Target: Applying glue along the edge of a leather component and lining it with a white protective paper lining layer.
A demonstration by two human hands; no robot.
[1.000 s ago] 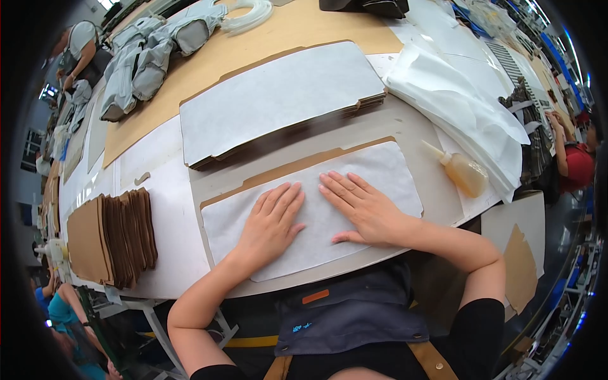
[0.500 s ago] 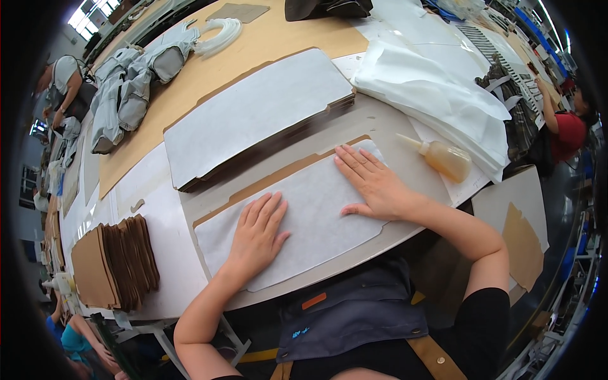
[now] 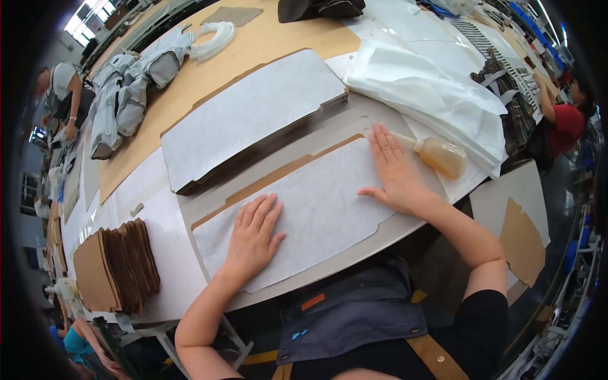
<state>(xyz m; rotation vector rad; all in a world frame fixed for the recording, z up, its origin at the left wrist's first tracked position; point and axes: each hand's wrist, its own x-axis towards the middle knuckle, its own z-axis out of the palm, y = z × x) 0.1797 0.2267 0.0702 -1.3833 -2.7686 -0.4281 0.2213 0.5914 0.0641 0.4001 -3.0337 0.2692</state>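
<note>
A long white sheet (image 3: pixel 316 202) lies over a brown cardboard piece (image 3: pixel 278 175), whose edge shows along the far side. My left hand (image 3: pixel 255 231) rests flat on the left part of the sheet, fingers stretched out. My right hand (image 3: pixel 398 168) lies open across the sheet's right end, fingers extended and thumb spread. Just right of that hand a clear squeeze bottle (image 3: pixel 445 158) of amber liquid lies on its side, its nozzle partly hidden behind the fingers. Beyond both hands sits a stack of white-topped cardboard pieces (image 3: pixel 253 117). Neither hand holds anything.
A pile of brown cardboard pieces (image 3: pixel 117 266) stands at the left. Crumpled white sheeting (image 3: pixel 430 95) lies at the far right. Grey fabric bags (image 3: pixel 123 104) and a coil of clear tubing (image 3: pixel 214 41) lie far left. Other people are at both sides, beyond the table.
My right hand has slid rightward along the sheet to its right end, its fingers turning to point more away from me. My left hand stays nearly in place. The view has shifted slightly.
</note>
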